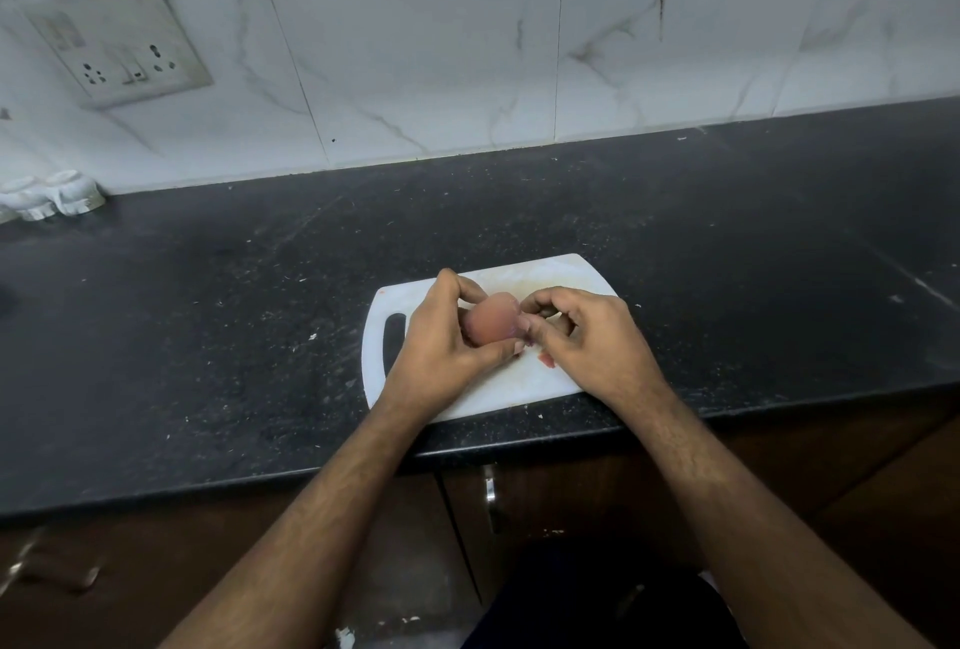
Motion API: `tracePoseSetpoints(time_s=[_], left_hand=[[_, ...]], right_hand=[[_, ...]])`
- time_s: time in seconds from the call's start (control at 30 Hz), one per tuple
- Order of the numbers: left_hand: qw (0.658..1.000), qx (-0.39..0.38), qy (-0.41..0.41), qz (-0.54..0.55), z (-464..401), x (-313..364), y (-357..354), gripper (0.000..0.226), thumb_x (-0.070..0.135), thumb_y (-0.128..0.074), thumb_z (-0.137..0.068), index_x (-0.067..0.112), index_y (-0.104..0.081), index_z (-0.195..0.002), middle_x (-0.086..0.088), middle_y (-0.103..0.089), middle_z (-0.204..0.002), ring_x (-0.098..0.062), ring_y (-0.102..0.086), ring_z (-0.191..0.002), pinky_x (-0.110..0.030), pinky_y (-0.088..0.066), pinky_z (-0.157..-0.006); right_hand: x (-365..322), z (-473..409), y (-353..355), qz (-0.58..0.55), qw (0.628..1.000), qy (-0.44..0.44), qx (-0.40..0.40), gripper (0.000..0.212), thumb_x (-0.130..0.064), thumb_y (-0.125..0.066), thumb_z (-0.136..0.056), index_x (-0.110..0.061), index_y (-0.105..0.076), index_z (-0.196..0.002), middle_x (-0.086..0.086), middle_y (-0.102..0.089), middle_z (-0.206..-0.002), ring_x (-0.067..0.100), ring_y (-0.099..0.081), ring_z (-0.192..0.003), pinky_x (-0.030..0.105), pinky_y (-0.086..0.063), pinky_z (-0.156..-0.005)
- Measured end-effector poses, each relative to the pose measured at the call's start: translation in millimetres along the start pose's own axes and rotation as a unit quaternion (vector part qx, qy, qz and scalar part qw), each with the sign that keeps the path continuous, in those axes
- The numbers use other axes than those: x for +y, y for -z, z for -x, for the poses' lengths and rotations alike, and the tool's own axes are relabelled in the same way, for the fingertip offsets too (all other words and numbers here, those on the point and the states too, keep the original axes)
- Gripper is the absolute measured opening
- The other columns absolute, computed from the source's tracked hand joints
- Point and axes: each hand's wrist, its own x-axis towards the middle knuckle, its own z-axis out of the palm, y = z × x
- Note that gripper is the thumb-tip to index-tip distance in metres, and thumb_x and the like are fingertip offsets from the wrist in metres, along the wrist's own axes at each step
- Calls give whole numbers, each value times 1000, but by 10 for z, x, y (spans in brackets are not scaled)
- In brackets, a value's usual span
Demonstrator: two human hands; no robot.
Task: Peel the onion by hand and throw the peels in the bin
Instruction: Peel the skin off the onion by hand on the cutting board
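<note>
A small pinkish-brown onion [490, 320] is held just above a white cutting board [550, 378] near the counter's front edge. My left hand [441, 336] grips the onion from the left, fingers over its top and thumb beneath. My right hand [582, 331] meets it from the right, with fingertips and thumb pinching at the onion's right end, where its skin is. A small reddish peel scrap [546, 360] lies on the board below my right hand. No bin is in view.
The board lies on a black speckled countertop [208, 336] against a white tiled wall with a socket panel [117, 43]. Small white holders [52, 196] stand at the far left. Brown cabinet doors with a metal handle [489, 490] run below the counter.
</note>
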Motion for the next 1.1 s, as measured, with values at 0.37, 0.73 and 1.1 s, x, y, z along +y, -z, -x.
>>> tracePoseSetpoints(time_s=[0.37, 0.73, 1.1], left_hand=[[999, 17, 2, -51, 0, -14, -7, 57, 31, -97, -73, 20, -52, -106, 5, -66, -105, -15, -68, -90, -30, -56, -71], [999, 13, 3, -39, -1, -22, 4, 56, 33, -97, -73, 23, -51, -103, 4, -70, -102, -14, -70, -87, -23, -56, -67], [1000, 4, -1, -13, -10, -58, 2, 57, 32, -98, -73, 24, -51, -105, 5, -71, -105, -14, -73, -91, -37, -62, -73]], right_hand=[[9, 3, -10, 48, 999, 19, -12, 20, -29, -69, -97, -21, -77, -113, -13, -75, -88, 1, -68, -59, 22, -59, -64], [-2, -3, 23, -27, 999, -21, -16, 11, -23, -68, -99, -20, -77, -103, -8, -76, -79, 9, -70, -56, 34, -61, -70], [-31, -7, 33, -7, 1000, -23, -1, 10, -19, -68, -98, -17, -77, -100, -6, -75, -76, 2, -69, -60, 17, -56, -65]])
